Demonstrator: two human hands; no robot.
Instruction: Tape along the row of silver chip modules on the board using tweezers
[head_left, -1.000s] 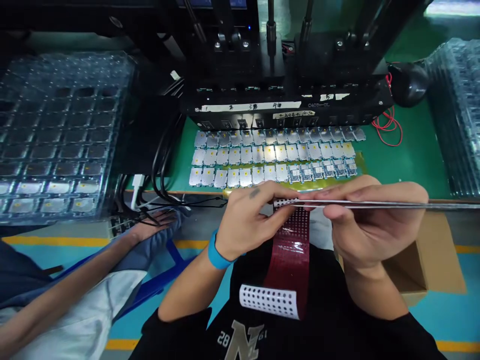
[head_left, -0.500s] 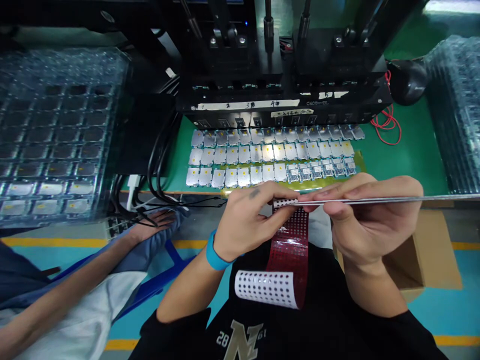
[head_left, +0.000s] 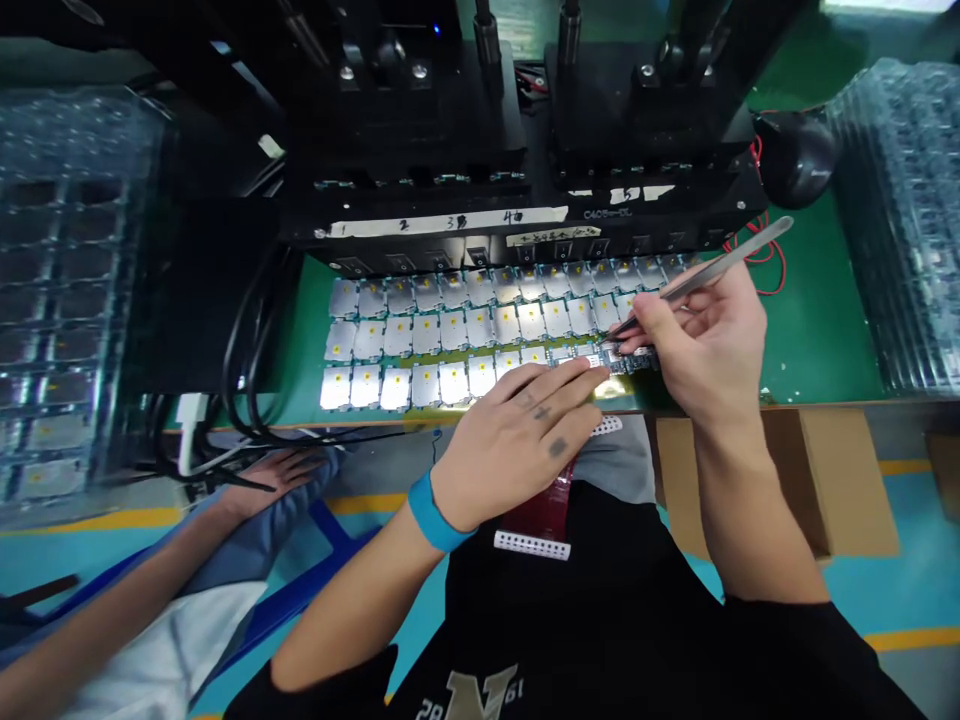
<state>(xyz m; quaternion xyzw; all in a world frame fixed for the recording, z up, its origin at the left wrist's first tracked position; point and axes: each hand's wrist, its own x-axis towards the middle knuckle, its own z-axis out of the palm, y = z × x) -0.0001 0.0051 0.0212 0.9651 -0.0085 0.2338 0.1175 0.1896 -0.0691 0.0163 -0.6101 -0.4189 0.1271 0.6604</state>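
My right hand [head_left: 701, 345] pinches metal tweezers [head_left: 712, 268] with their tips down on a small module in the nearest row of silver modules [head_left: 465, 325] laid on the green mat. My left hand [head_left: 517, 435] lies at the table's front edge, fingers stretched toward the same spot, over a dark red perforated sticker strip [head_left: 536, 520] that hangs down to my lap. Whether the left fingers grip the strip is hidden. A blue band sits on my left wrist.
A black test fixture [head_left: 480, 170] with numbered slots stands behind the modules. Clear plastic trays [head_left: 67, 290] with modules are stacked at left, more trays [head_left: 900, 220] at right. Black cables [head_left: 247, 340] hang at left. Another person's arm [head_left: 187, 540] rests lower left. A cardboard box [head_left: 817, 480] sits right.
Both hands moved forward from my lap to the table. The tweezers swung from level at the strip down onto the module row, and the strip dropped lower under my left hand.
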